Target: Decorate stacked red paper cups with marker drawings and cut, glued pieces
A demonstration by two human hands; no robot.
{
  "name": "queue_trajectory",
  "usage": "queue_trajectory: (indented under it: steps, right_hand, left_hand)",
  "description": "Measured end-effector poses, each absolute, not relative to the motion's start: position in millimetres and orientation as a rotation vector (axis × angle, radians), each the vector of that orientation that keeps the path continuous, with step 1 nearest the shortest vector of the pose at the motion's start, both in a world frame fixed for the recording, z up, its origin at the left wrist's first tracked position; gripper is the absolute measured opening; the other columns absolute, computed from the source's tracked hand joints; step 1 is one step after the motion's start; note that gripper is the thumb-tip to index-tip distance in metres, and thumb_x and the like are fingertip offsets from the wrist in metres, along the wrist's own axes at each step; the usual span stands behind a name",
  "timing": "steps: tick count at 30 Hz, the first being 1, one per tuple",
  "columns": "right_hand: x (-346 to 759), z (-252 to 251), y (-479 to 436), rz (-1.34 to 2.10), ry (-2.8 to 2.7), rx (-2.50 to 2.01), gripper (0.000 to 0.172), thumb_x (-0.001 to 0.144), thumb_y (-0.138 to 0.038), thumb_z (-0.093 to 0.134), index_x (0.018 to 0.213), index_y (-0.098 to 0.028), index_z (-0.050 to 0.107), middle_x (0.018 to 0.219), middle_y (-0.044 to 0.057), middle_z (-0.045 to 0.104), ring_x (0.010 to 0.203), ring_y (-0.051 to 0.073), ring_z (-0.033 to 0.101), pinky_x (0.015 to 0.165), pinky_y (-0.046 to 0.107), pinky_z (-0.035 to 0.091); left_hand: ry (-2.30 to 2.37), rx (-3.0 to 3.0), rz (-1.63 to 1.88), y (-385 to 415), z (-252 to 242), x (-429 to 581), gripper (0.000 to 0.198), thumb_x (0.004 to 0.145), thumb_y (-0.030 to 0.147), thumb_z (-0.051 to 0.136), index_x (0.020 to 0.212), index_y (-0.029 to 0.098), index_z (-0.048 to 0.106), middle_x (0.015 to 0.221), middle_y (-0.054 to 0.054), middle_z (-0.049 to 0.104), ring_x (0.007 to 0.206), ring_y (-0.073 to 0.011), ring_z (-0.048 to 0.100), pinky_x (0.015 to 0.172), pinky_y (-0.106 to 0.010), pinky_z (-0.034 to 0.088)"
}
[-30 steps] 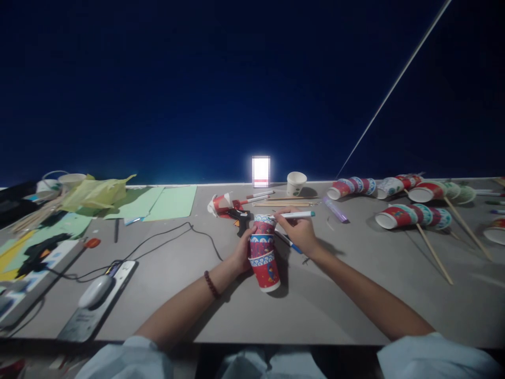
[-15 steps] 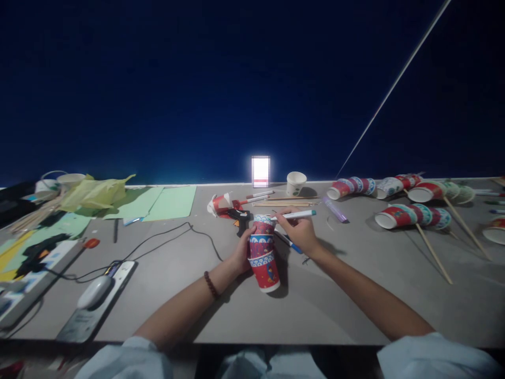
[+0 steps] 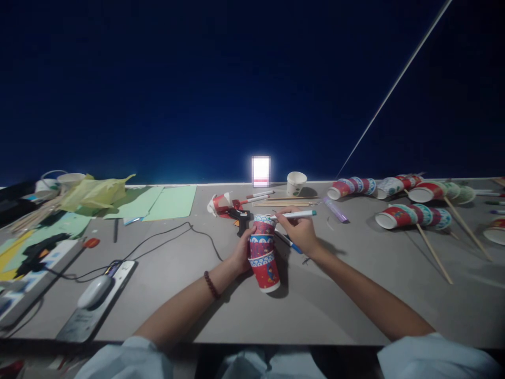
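Note:
My left hand [image 3: 242,252] is wrapped round a curved stack of patterned paper cups [image 3: 262,258], red, blue and white, at the middle of the table. The stack's far end shows a white, drawn-on cup. In my right hand [image 3: 300,231] a white marker pen with a green end [image 3: 295,214] is pinched, its tip at the far end of the stack. Just beyond my left fingers lies a black glue gun [image 3: 240,220]. A blue marker [image 3: 290,242] rests on the table, partly under my right hand.
A white paper cup [image 3: 296,183] stands at the back, with wooden sticks [image 3: 284,204] before it. Several cup stacks on sticks [image 3: 413,217] lie right, near a purple tube [image 3: 335,209]. Leftward are green paper [image 3: 169,202], a power strip [image 3: 43,271] and a phone [image 3: 98,305] bearing a white case.
Almost nothing differs. Both hands, the cup stack and the marker keep the same places, with only a very slight shift of the view.

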State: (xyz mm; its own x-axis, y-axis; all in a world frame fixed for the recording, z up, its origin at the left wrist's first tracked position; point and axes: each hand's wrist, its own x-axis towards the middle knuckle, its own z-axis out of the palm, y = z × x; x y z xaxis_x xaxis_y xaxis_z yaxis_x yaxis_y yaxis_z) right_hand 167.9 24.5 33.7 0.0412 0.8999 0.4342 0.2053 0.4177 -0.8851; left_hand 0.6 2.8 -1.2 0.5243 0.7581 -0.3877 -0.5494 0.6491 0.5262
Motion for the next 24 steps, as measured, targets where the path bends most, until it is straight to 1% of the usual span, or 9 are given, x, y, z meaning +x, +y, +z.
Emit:
queue_trajectory:
  steps: [5,13,24]
  right_hand:
    - [167.4,35.9,23.2,0.714,-1.467,-1.034,0.017,0.081,-0.038,0.062,0.078,-0.021,0.063,0.074,0.002,0.068,0.068,0.016,0.064,0.062,0.026,0.051]
    - [167.8,33.9,24.0,0.713,-1.466,-1.036,0.02,0.08,-0.039,0.062,0.079,-0.02,0.065,0.076,0.003,0.069,0.068,0.016,0.064,0.062,0.027,0.052]
    - [168.0,32.3,24.3,0.753,-1.434,-1.0,0.015,0.081,-0.035,0.062,0.076,-0.021,0.061,0.077,0.003,0.071,0.073,0.019,0.068,0.064,0.029,0.054]
  left_hand:
    - [0.65,0.367,0.819,3.0,-2.1,1.2,0.044,0.076,0.049,0.06,0.087,0.008,0.067,0.074,-0.012,0.071,0.065,-0.0212,0.066,0.069,-0.032,0.049]
    - [0.635,0.361,0.82,2.1,-1.7,1.1,0.043,0.077,0.048,0.059,0.089,0.007,0.067,0.075,-0.012,0.071,0.066,-0.0206,0.066,0.07,-0.031,0.049]
    - [0.621,0.349,0.811,2.9,-0.3,0.8,0.043,0.075,0.047,0.061,0.088,0.007,0.066,0.074,-0.012,0.071,0.066,-0.0211,0.066,0.07,-0.032,0.049]
